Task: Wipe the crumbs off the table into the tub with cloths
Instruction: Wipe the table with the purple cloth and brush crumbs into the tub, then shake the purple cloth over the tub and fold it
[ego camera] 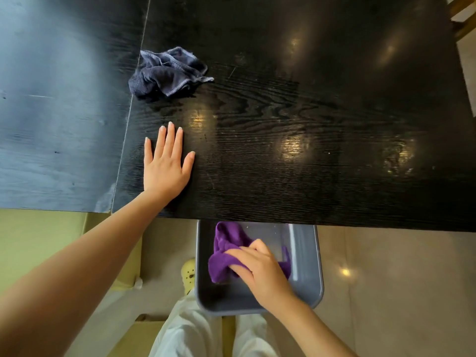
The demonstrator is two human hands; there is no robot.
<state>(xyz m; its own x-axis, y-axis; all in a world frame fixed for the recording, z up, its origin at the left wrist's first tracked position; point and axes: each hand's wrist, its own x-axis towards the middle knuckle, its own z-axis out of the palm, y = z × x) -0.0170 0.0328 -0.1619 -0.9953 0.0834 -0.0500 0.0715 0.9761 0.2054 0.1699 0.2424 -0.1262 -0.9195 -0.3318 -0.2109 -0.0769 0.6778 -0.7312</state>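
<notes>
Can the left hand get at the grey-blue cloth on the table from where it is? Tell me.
Probably yes. The left hand lies flat and empty on the table, and the grey-blue cloth sits just beyond its fingertips with only bare tabletop between them.
</notes>
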